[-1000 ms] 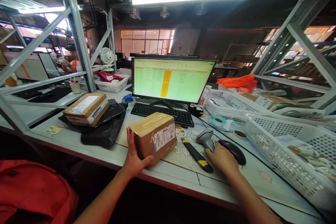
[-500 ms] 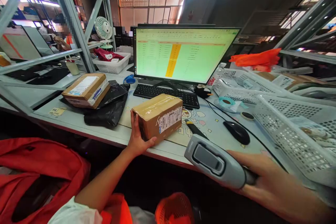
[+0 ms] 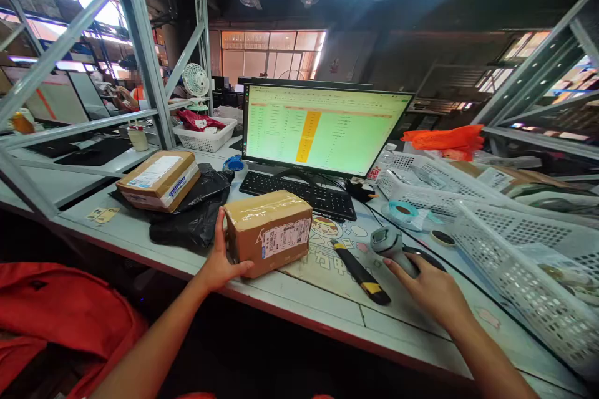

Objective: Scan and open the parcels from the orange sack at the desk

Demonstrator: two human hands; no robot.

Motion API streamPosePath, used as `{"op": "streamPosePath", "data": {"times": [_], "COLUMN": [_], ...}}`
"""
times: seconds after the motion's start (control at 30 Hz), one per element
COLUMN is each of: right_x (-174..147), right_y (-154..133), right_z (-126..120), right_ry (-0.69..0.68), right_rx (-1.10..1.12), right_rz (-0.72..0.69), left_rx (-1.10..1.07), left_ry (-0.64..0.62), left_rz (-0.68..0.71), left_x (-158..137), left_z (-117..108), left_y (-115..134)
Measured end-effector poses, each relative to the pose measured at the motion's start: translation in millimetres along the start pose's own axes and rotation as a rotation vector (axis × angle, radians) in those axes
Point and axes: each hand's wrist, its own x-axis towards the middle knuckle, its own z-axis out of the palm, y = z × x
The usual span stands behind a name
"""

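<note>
- Head view: the left hand (image 3: 219, 262) gripped the near left end of a taped cardboard parcel (image 3: 267, 232), thumb up its side and fingers curled under the front edge. The parcel sat on the worktop (image 3: 304, 305) with its barcode label facing the person.
- The right hand (image 3: 433, 290) was closed around the handle of a grey barcode scanner (image 3: 390, 243), whose head pointed away from the person. A black mouse sat just behind that hand, partly hidden.
- Between the two hands lay a black and yellow utility knife (image 3: 359, 272), flat on the worktop and apart from both.
- Beyond the left hand lay a black plastic bag (image 3: 196, 212) with a second labelled box (image 3: 159, 179) resting on it.
- Beyond the parcel stood a black keyboard (image 3: 299, 194) and a monitor (image 3: 325, 131) showing a green spreadsheet.
- Outward from the right hand sat white perforated baskets (image 3: 515, 255) and a roll of tape (image 3: 403, 210).
- Far off beyond the left hand, another person sat behind metal racking.
</note>
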Motion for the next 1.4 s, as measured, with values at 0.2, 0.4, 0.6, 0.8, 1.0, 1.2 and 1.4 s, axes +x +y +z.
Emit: {"op": "streamPosePath", "data": {"times": [0.2, 0.4, 0.6, 0.8, 1.0, 1.2, 1.4], "right_x": [6, 64, 122, 137, 143, 64, -26], "right_y": [-2, -87, -138, -146, -168, -138, -87], "right_z": [8, -3, 39, 55, 40, 14, 26], "right_ry": [-0.069, -0.137, -0.279, -0.316, -0.343, -0.331, -0.254], "right_rx": [-0.137, -0.044, -0.086, -0.148, -0.168, -0.213, -0.162], "right_rz": [-0.008, -0.193, -0.214, -0.187, -0.205, -0.242, -0.28], "left_rx": [-0.123, -0.028, -0.129, -0.119, -0.201, -0.086, 0.605], "left_ry": [-0.009, 0.031, 0.024, 0.018, -0.006, 0.03, 0.154], "left_rz": [-0.201, -0.23, -0.254, -0.255, -0.234, -0.183, 0.155], "left_x": [-10, -6, -4, -2, 0, -5, 19], "left_z": [12, 7, -1, -2, -1, -4, -19], "left_y": [5, -2, 0, 1, 6, -1, 69]}}
